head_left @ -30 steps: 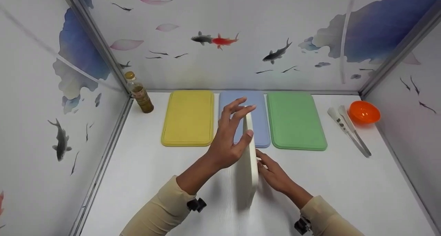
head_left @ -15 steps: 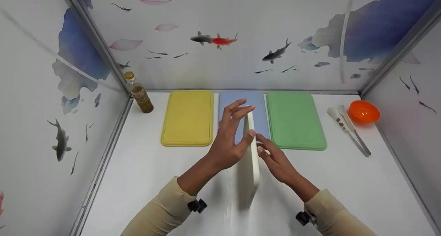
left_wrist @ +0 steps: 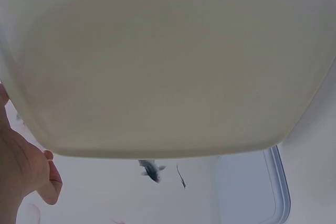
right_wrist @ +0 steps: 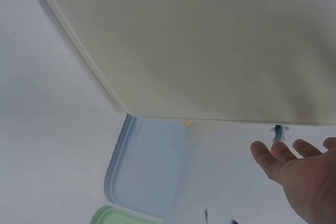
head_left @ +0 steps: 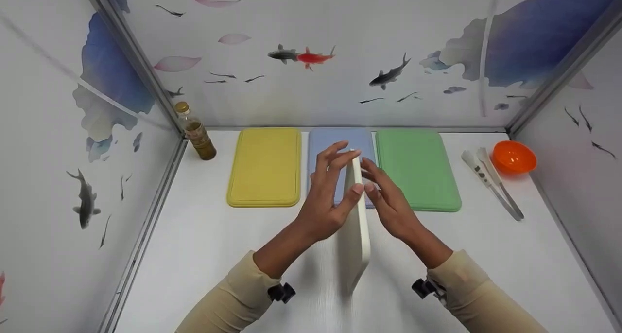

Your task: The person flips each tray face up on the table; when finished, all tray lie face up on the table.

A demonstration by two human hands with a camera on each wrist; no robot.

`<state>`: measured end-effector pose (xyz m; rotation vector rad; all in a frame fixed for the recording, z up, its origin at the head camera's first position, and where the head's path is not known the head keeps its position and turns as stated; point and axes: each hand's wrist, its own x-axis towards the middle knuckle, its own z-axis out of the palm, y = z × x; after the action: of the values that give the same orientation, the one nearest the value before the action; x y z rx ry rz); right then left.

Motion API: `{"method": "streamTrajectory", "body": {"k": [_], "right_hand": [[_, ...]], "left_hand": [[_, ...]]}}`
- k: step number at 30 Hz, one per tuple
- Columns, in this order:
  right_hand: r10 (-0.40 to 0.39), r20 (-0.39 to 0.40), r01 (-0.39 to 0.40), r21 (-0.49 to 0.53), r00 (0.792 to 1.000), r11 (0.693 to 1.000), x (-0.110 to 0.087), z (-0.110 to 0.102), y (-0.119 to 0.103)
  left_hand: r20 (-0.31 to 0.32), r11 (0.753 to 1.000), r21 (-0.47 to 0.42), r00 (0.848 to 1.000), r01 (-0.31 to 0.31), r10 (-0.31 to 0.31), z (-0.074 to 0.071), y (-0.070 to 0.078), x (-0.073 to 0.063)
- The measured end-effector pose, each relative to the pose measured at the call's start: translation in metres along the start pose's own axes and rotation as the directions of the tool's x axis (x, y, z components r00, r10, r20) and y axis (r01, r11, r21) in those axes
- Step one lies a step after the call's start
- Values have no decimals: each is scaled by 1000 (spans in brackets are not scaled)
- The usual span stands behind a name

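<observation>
A cream cutting board (head_left: 358, 221) stands on its edge in the middle of the table. My left hand (head_left: 324, 199) holds it from the left, with the thumb at the upper edge and the fingers reaching toward the far end. On the other side is my right hand (head_left: 394, 206), fingers spread and slightly bent, close beside the board; contact cannot be told. In the left wrist view the board's broad face (left_wrist: 168, 77) fills most of the frame. Its other face (right_wrist: 199, 45) shows in the right wrist view, with the right fingers near its edge.
Flat along the back wall lie a yellow board (head_left: 265, 167), a blue board (head_left: 340, 138) partly hidden by my hands, and a green board (head_left: 418, 170). An oil bottle (head_left: 198, 136) stands back left. Two long-handled utensils (head_left: 495, 184) and an orange bowl (head_left: 514, 157) are at right.
My right hand has slid away from me along the board's right side, up to the level of the left hand. The board and left hand have shifted slightly right.
</observation>
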<state>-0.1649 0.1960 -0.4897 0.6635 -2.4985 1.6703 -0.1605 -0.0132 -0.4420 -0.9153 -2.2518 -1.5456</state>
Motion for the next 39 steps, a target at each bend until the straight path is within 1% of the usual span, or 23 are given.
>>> {"method": "streamTrajectory", "body": {"k": [3, 10, 13, 16, 22, 27, 30, 35, 39], "right_hand": [[-33, -15, 33, -23, 999, 999, 9, -4, -10], [-130, 0, 130, -2, 991, 991, 26, -10, -30], [-150, 1, 150, -3, 989, 989, 32, -10, -37], [-168, 1, 168, -17, 986, 986, 35, -11, -43], [-216, 11, 216, -67, 976, 974, 38, -13, -52], [-224, 17, 225, -115, 974, 968, 35, -14, -54], [-229, 31, 231, -139, 973, 963, 33, -15, -53], [-237, 56, 243, -150, 970, 958, 31, -17, -49], [-226, 57, 232, -153, 972, 961, 31, -19, -47]], "left_hand": [[8, 1000, -17, 1000, 2, -2, 2, -2, -1], [4, 999, -49, 1000, -17, 17, 8, -4, -1], [-2, 998, -55, 1000, -25, 25, 10, -4, 0], [-6, 998, -55, 1000, -19, 19, 12, -3, -1], [-3, 999, -51, 1000, 20, -20, 15, -3, -2], [12, 997, -61, 999, 38, -37, 16, -4, -2], [29, 996, -57, 997, 68, -66, 17, -4, -2], [74, 989, -34, 988, 141, -138, 18, -7, -5], [105, 982, -25, 977, 188, -184, 20, -13, -9]]}}
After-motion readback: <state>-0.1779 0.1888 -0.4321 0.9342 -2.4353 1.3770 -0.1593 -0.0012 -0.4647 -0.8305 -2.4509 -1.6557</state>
